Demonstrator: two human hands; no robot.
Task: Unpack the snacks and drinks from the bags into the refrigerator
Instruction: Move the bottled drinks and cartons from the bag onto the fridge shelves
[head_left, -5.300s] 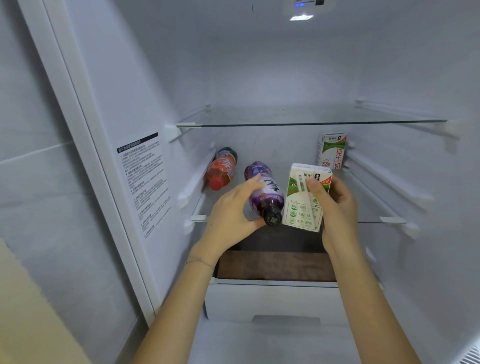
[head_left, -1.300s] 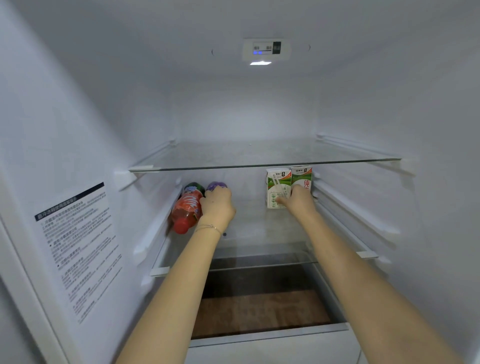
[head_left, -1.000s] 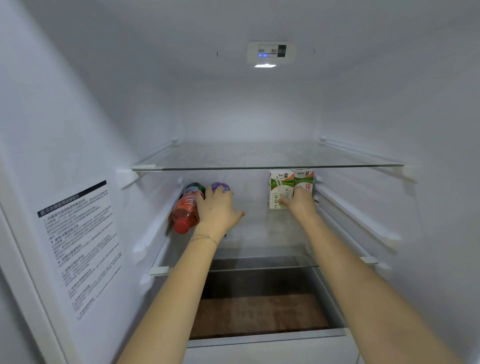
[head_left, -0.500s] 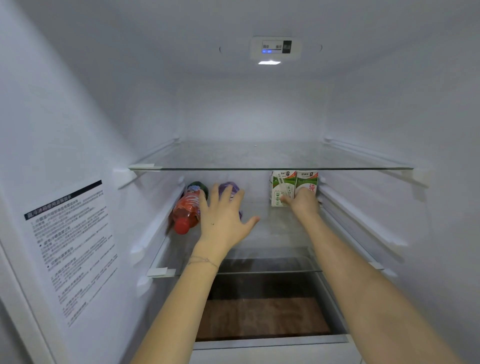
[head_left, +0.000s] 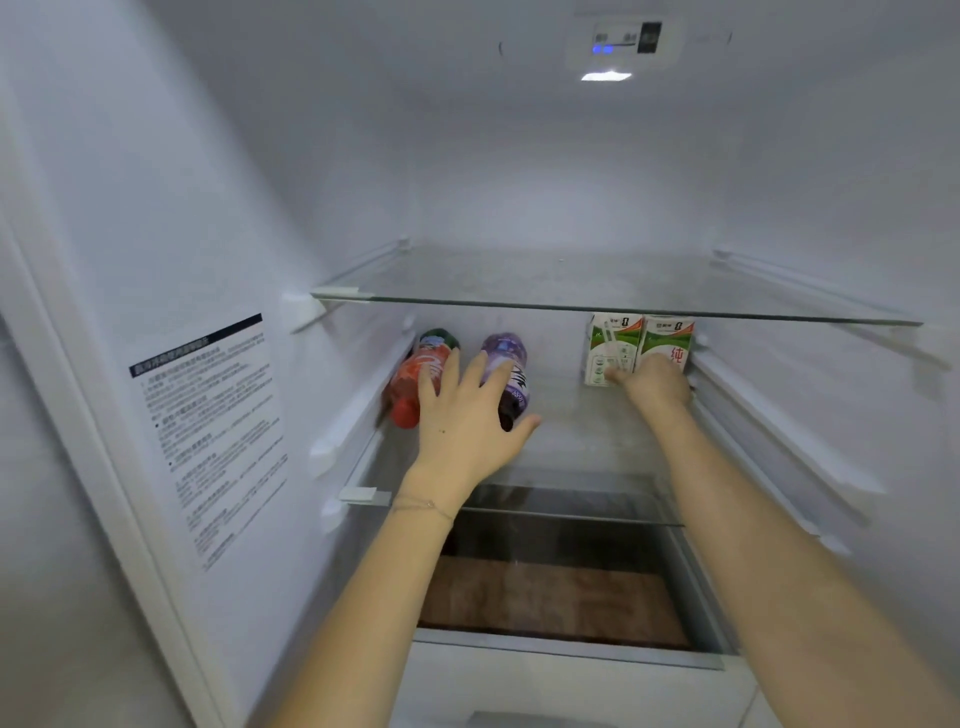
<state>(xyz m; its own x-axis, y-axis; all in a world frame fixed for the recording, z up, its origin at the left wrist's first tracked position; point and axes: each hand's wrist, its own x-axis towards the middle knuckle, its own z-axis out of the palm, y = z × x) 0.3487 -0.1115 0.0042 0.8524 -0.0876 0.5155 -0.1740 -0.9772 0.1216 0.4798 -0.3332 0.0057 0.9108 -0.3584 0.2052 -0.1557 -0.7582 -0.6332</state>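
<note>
While both hands were over the lower shelf (head_left: 582, 436), we judged placing nearly done. Our left hand (head_left: 462, 421) lay open, fingers (head_left: 480, 384) spread over the purple bottle (head_left: 506, 353) beside the red bottle (head_left: 413, 382). Our right hand (head_left: 655, 387) touched the milk cartons (head_left: 615, 343), back right; grip unclear. Next move called for withdrawing without rolling bottles.

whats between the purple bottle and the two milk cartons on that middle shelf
Head view: only bare glass shelf lies between the lying purple plastic bottle and the two upright green-and-white milk cartons.
</note>
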